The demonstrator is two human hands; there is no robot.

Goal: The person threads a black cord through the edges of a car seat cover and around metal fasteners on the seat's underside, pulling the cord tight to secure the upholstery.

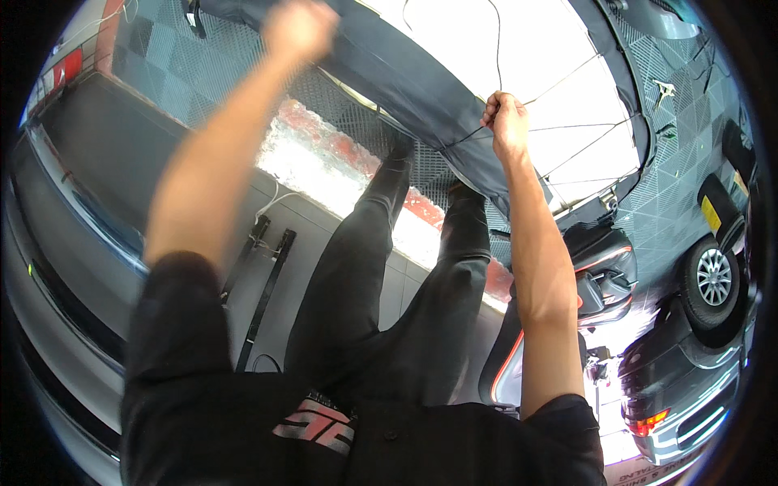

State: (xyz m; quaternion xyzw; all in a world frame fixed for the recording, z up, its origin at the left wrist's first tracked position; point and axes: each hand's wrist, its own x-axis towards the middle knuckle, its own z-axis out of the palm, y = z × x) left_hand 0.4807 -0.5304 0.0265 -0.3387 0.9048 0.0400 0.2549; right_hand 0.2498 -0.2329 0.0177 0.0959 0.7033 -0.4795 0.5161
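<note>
A large curved white panel (462, 32) lies before me, its edge wrapped in a dark grey, leather-like cover (397, 69). Thin black cord (567, 127) zigzags across the white face toward the cover's far edge. My right hand (508, 121) is closed around this cord above the near part of the panel; one strand runs down-left from it to the grey cover. Up at the left, over the cover's near edge, my left hand (300, 31) is raised and smeared by motion. Its fingers cannot be made out, nor whether it holds a strand.
Two black bars (266, 300) lie on the tiled floor left of my legs. Dark glossy car panels (69, 267) stand along the left. Black seats with orange piping (600, 275) are at the right, near a dark car (685, 373). A worn painted ledge (316, 166) crosses under the panel.
</note>
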